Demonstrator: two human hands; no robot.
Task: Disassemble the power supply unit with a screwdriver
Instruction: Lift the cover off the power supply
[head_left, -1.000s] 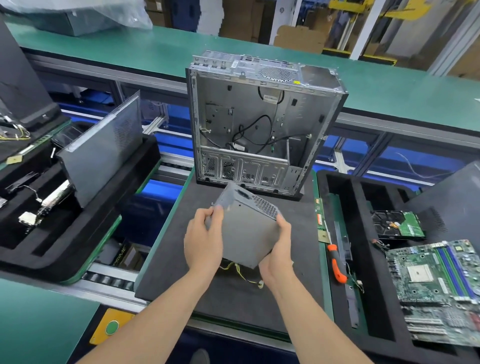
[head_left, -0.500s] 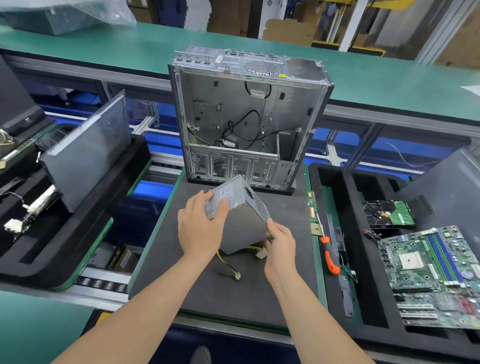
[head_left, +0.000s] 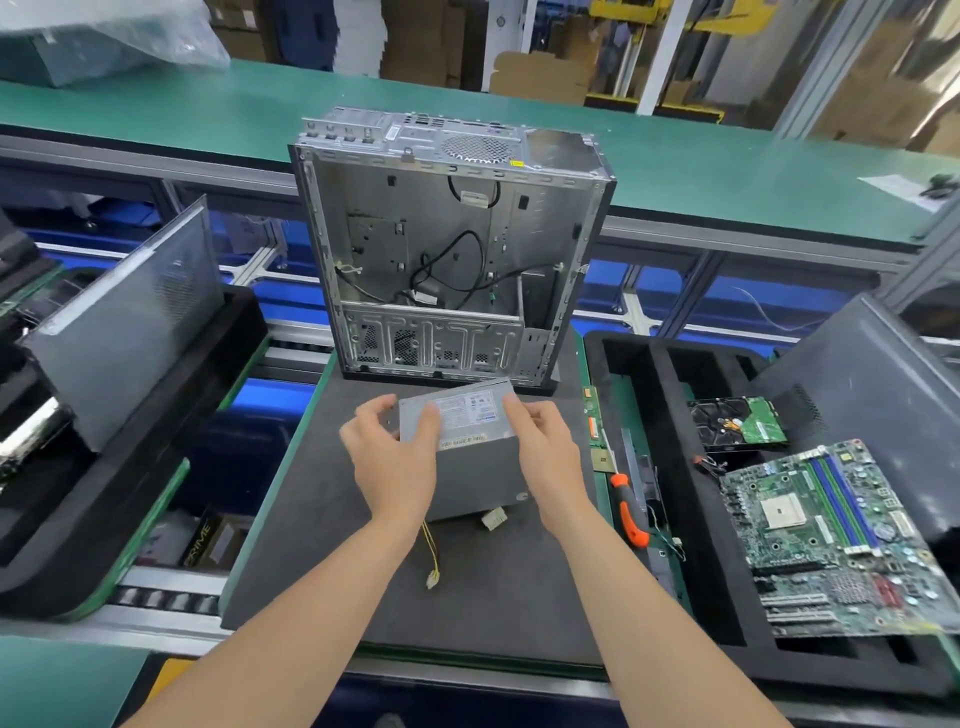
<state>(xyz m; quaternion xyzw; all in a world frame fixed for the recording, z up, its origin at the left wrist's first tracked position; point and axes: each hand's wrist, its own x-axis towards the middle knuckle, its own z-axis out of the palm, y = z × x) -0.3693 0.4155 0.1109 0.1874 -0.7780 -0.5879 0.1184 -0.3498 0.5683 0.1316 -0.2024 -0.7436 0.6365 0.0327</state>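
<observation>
My two forearms reach in from the near edge over the dark foam mat (head_left: 467, 613). A thin yellow lead (head_left: 430, 558) trails from under the power supply unit (head_left: 475, 475) and ends in a small plug on the mat; a white connector (head_left: 493, 518) hangs just beside it.

My left hand (head_left: 392, 467) holds the unit's left end, thumb on the labelled top face and fingers curled round the far corner. My right hand (head_left: 548, 457) grips the right side the same way, fingertips on the top edge. Both are closed on the grey box, which sits tilted between them, label up, above the middle of the mat. I cannot tell whether its lower edge touches the foam.

To my right the orange-and-black screwdriver (head_left: 629, 512) lies untouched in a narrow slot of the black foam tray (head_left: 649, 364). Further right in that tray are a motherboard (head_left: 831, 535) and, behind it, a hard drive (head_left: 737, 423).

Beyond my hands the opened computer case (head_left: 447, 249) stands upright at the mat's far edge — loose black cables inside. A grey side panel (head_left: 119, 322) leans in the left tray, and a green bench (head_left: 701, 166) runs across behind the case.
</observation>
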